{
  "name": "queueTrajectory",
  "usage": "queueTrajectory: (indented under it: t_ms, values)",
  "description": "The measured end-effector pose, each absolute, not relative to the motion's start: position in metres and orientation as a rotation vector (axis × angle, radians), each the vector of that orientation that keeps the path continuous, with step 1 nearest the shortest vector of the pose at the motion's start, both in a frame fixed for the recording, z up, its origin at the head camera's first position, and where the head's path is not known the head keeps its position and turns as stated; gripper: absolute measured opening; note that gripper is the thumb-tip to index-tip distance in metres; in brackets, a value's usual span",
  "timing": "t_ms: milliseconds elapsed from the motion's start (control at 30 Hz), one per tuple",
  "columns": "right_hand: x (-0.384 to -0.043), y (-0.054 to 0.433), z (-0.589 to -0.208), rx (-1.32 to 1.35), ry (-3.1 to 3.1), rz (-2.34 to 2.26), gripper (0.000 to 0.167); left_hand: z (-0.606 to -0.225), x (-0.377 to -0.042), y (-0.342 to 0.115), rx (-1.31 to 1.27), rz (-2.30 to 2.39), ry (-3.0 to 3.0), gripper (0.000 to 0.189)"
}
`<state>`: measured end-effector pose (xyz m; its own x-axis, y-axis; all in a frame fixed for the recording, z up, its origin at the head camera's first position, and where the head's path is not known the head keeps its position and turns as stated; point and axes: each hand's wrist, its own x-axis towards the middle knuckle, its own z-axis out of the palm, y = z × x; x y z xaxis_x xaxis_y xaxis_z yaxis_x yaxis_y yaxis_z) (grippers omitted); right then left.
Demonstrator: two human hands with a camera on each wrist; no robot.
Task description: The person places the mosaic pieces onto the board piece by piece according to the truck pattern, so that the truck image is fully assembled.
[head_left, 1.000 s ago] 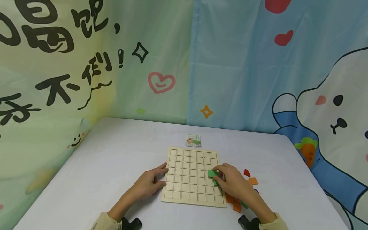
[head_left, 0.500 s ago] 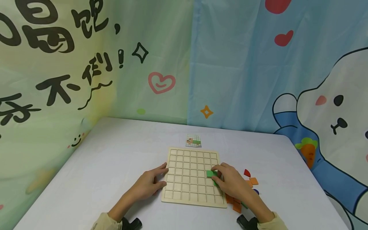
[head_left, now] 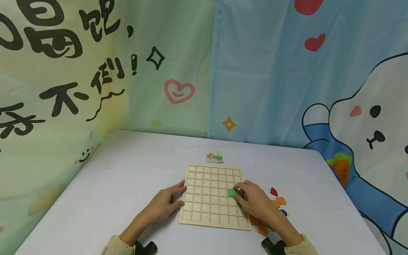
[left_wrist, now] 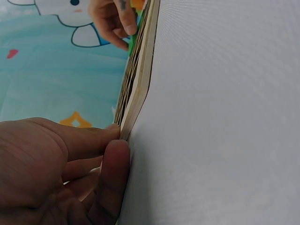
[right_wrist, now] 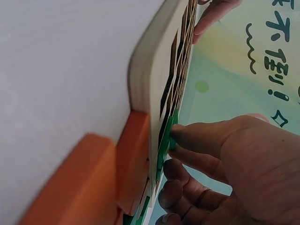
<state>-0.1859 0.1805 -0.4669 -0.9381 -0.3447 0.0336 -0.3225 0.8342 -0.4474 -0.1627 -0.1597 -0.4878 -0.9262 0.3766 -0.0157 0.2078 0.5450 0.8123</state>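
A square-gridded wooden board (head_left: 210, 198) lies on the white table. My left hand (head_left: 163, 203) rests at its left edge, thumb and fingertips touching the side; in the left wrist view they meet the pale wood edge (left_wrist: 141, 93). Over the board's right side my right hand (head_left: 256, 200) pinches a green tile (head_left: 231, 192) between thumb and fingers. Another green tile (right_wrist: 165, 143) sits in the board close by, partly covered by that hand in the head view.
Orange tiles (head_left: 262, 230), a red quarter-round piece (head_left: 273, 191) and a blue piece (head_left: 284, 212) lie right of the board, some hidden under the right forearm. A small picture card (head_left: 214, 156) lies behind the board. Printed curtains hang behind the table.
My right hand has shifted slightly left with the green tile, more of the blue piece now showing beside the forearm. The left hand and the board have stayed in place.
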Motion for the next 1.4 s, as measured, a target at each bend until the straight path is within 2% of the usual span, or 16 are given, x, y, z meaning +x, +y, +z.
queueTrajectory:
  t_ms: [1033, 1400]
  values:
    - [-0.188, 0.176, -0.469, -0.520, 2.981, -0.657, 0.025, -0.491, -0.164, -0.161, 0.503, 1.332, 2.594, 0.058]
    - [-0.187, 0.199, -0.461, -0.562, 3.035, -0.722, 0.025, -0.490, -0.164, -0.160, 0.494, 1.333, 2.590, 0.058]
